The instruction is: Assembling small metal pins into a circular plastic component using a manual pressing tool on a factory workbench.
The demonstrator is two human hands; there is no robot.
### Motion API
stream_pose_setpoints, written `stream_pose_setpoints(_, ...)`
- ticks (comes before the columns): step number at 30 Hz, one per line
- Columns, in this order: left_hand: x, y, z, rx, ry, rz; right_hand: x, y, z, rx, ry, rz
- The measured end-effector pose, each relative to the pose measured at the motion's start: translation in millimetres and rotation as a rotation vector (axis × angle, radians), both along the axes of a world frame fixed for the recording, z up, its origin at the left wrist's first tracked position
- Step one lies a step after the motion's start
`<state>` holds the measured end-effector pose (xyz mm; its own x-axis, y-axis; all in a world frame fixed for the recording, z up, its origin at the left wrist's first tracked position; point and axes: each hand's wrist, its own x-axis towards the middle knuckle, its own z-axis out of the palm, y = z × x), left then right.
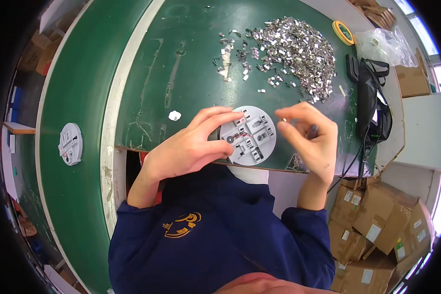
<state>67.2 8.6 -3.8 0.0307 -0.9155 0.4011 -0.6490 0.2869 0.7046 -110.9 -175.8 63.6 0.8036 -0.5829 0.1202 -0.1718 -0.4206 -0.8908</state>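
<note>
A round grey plastic housing [266,125] lies at the table's front edge, its inner side up, showing slots, black parts and reddish wires. My left hand [193,144] holds it from the left, fingers over the rim and thumb near a small black disc. Just right of the housing, raised a little, my right hand [314,139] pinches a tiny shiny metal clip [284,119] between thumb and forefinger. A dark rod-like handle [312,131] is tucked in its curled fingers; its far end is hidden.
A large heap of small metal clips [299,54] covers the back right of the green table [196,59]. Yellow tape [343,33], a clear plastic bag [384,46] and a black bag [375,98] lie rightward. Another round housing [71,144] sits on the green belt left. Cardboard boxes [377,210] stand lower right.
</note>
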Motion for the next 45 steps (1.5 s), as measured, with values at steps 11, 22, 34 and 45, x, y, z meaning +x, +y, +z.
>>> stream_pose_setpoints(11, 1.2, -7.1, 7.6, 0.020, 0.231, -0.012, -11.8, -5.8, -7.9, 0.102, 0.147, 0.132)
stream_pose_setpoints(22, -15.4, -27.3, -3.9, 0.042, 0.275, 0.232, 7.1, 7.7, -10.6, -0.011, 0.173, 0.243)
stream_pose_setpoints(34, -11.1, -29.2, -6.2, 0.052, 0.277, 0.223, 14.0, 6.9, -14.0, -0.034, 0.176, 0.305)
stream_pose_setpoints(45, -8.4, -32.3, -5.6, 0.055, 0.304, 0.220, 10.3, 1.1, -23.8, -0.222, 0.128, 0.223)
